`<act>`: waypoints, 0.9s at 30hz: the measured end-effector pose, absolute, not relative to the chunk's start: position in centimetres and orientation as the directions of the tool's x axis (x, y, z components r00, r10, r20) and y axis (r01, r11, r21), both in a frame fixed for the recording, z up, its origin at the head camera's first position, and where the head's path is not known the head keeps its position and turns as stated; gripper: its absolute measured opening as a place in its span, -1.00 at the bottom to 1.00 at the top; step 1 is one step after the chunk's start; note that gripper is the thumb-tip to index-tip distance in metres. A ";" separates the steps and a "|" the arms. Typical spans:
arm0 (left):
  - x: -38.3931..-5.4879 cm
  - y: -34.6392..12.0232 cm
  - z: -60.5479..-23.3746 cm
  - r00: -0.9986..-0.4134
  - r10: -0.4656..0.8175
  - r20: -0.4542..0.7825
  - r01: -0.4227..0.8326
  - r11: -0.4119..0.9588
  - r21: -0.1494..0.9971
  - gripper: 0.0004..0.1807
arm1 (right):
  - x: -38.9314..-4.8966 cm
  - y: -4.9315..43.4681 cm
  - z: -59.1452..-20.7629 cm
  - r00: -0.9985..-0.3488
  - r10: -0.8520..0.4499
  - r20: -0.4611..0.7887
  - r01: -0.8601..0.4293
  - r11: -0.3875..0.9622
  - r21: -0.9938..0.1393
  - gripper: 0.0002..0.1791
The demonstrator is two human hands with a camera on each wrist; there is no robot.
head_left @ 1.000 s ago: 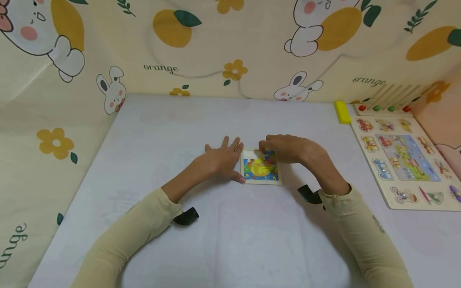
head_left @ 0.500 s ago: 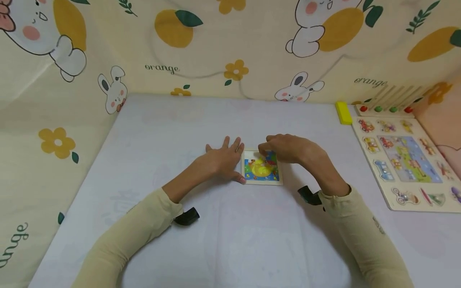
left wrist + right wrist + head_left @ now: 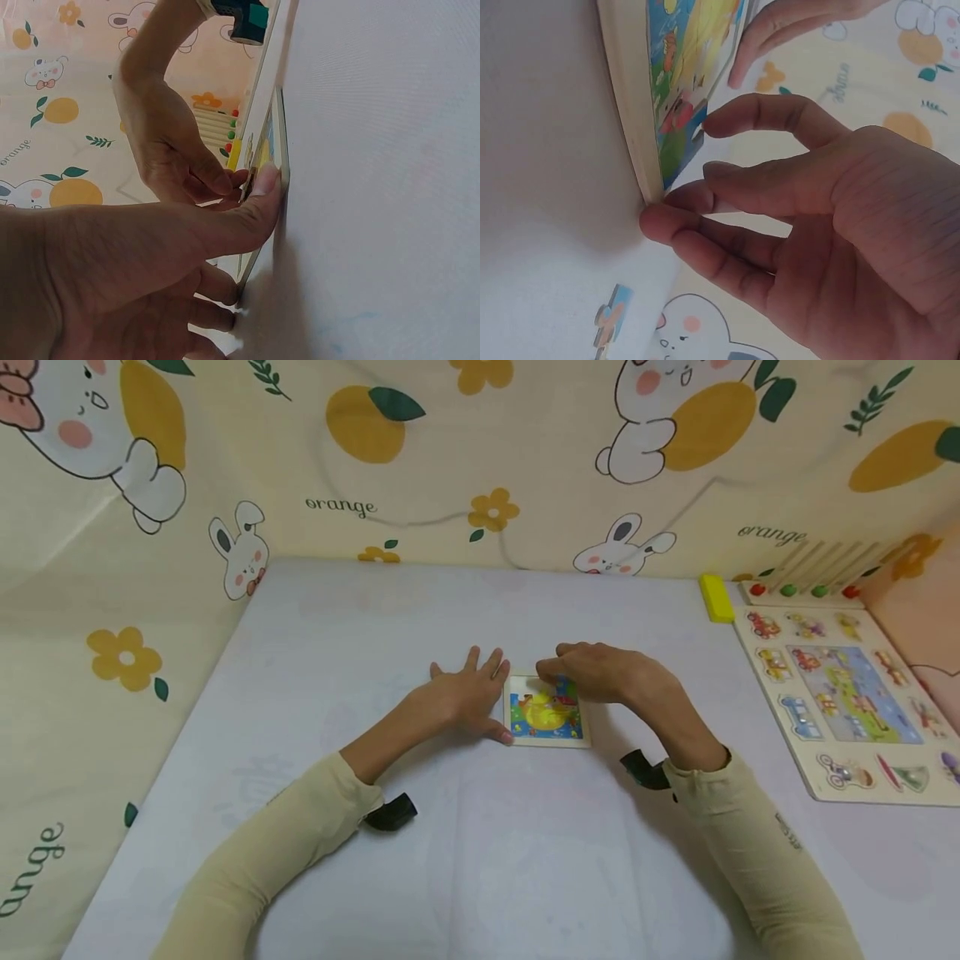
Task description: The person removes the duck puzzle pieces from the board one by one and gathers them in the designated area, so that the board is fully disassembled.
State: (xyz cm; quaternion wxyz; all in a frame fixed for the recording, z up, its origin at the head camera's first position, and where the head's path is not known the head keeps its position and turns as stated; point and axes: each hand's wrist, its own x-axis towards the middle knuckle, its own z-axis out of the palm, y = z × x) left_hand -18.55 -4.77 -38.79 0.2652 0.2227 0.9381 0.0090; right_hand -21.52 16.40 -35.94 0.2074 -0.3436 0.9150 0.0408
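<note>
the sleeves (image 3: 258,860) come in nearest, over the white bench (image 3: 480,868). the left hand (image 3: 467,700) lies with its grip spread, thumb on the near left corner of the framed picture puzzle (image 3: 546,716), which sits flat on the bench, between the hands. the right hand (image 3: 603,672) arches over the far right corner, fingers bent at a corner piece (image 3: 679,120); nothing shows pinched in its grip. over the last second both hands have barely moved, yet slightly more of that corner's blue and red seems to show, so the piece looks nearly seated. the frame's far left part is bare; a loose piece (image 3: 610,321) lies beyond. farther right: a picture board (image 3: 808,758), then a yellow block (image 3: 716,598).
</note>
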 end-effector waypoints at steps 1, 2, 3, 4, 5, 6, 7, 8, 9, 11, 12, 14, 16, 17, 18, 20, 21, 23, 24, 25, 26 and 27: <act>-18.6 -4.8 -38.8 -0.761 0.421 -0.493 0.412 0.901 0.133 0.27 | -21.5 16.4 -35.9 -0.679 -0.611 -0.407 -0.642 0.763 -0.072 -0.58; -18.6 -4.8 -38.8 -0.762 0.421 -0.493 0.413 0.901 0.131 0.27 | -21.6 16.4 -35.9 -0.681 -0.608 -0.409 -0.638 0.766 -0.075 -0.58; -18.6 -4.8 -38.8 -0.761 0.421 -0.493 0.414 0.901 0.129 0.28 | -21.6 16.4 -35.9 -0.685 -0.598 -0.415 -0.626 0.775 -0.083 -0.58; -18.6 -4.8 -38.8 -0.761 0.421 -0.493 0.415 0.901 0.129 0.28 | -21.6 16.4 -35.9 -0.687 -0.592 -0.421 -0.618 0.781 -0.091 -0.59; -18.6 -4.8 -38.8 -0.761 0.422 -0.493 0.416 0.900 0.128 0.28 | -21.7 16.4 -35.9 -0.688 -0.586 -0.428 -0.608 0.788 -0.101 -0.60; -18.6 -4.8 -38.8 -0.760 0.423 -0.493 0.418 0.900 0.127 0.28 | -21.7 16.5 -35.9 -0.690 -0.577 -0.436 -0.596 0.795 -0.109 -0.60; -18.6 -4.8 -38.8 -0.759 0.425 -0.493 0.420 0.899 0.127 0.28 | -21.8 16.5 -35.9 -0.692 -0.569 -0.445 -0.584 0.803 -0.119 -0.65; -18.6 -4.8 -38.8 -0.758 0.425 -0.494 0.420 0.898 0.130 0.28 | -21.8 16.5 -35.9 -0.692 -0.561 -0.454 -0.574 0.809 -0.125 -0.72; -18.6 -4.8 -38.8 -0.757 0.426 -0.496 0.419 0.898 0.131 0.28 | -21.9 16.6 -35.9 -0.693 -0.555 -0.460 -0.565 0.814 -0.131 -0.78; -18.7 -4.8 -38.7 -0.756 0.424 -0.499 0.418 0.899 0.132 0.28 | -22.0 16.6 -36.0 -0.692 -0.554 -0.462 -0.560 0.816 -0.140 -0.84; -18.7 -4.8 -38.7 -0.755 0.424 -0.500 0.418 0.899 0.131 0.28 | -22.0 16.6 -36.0 -0.691 -0.561 -0.457 -0.566 0.812 -0.141 -0.81; -18.7 -4.8 -38.6 -0.757 0.422 -0.499 0.417 0.900 0.128 0.28 | -22.1 16.6 -36.1 -0.688 -0.574 -0.444 -0.577 0.804 -0.145 -0.75; -18.7 -4.8 -38.6 -0.759 0.422 -0.496 0.418 0.900 0.126 0.28 | -22.2 16.6 -36.1 -0.686 -0.584 -0.433 -0.584 0.798 -0.151 -0.75; -18.7 -4.8 -38.5 -0.759 0.424 -0.493 0.420 0.899 0.126 0.27 | -22.2 16.6 -36.1 -0.682 -0.590 -0.432 -0.590 0.793 -0.151 -0.74; -18.7 -4.8 -38.5 -0.760 0.425 -0.491 0.420 0.898 0.127 0.27 | -22.3 16.7 -36.1 -0.678 -0.592 -0.437 -0.594 0.791 -0.151 -0.72; -18.7 -4.8 -38.5 -0.760 0.428 -0.489 0.421 0.898 0.131 0.27 | -22.3 16.8 -36.0 -0.669 -0.591 -0.451 -0.593 0.790 -0.154 -0.67; -18.7 -4.8 -38.6 -0.759 0.428 -0.490 0.420 0.898 0.133 0.27 | -22.2 16.8 -36.0 -0.664 -0.591 -0.457 -0.594 0.789 -0.158 -0.67; -18.7 -4.8 -38.6 -0.760 0.427 -0.489 0.418 0.898 0.134 0.27 | -22.2 17.0 -36.0 -0.655 -0.598 -0.462 -0.597 0.784 -0.169 -0.71; -18.7 -4.7 -38.6 -0.761 0.425 -0.490 0.415 0.900 0.135 0.28 | -22.2 17.0 -36.0 -0.653 -0.600 -0.462 -0.596 0.784 -0.175 -0.73; -18.6 -4.7 -38.7 -0.761 0.425 -0.491 0.416 0.900 0.134 0.28 | -22.2 17.1 -36.0 -0.653 -0.600 -0.462 -0.595 0.784 -0.179 -0.76; -18.6 -4.7 -38.7 -0.761 0.424 -0.491 0.417 0.900 0.131 0.28 | -22.2 17.2 -36.0 -0.653 -0.601 -0.461 -0.594 0.784 -0.182 -0.78; -18.6 -4.7 -38.6 -0.761 0.423 -0.491 0.417 0.900 0.129 0.28 | -22.3 17.2 -35.9 -0.653 -0.600 -0.462 -0.592 0.785 -0.183 -0.78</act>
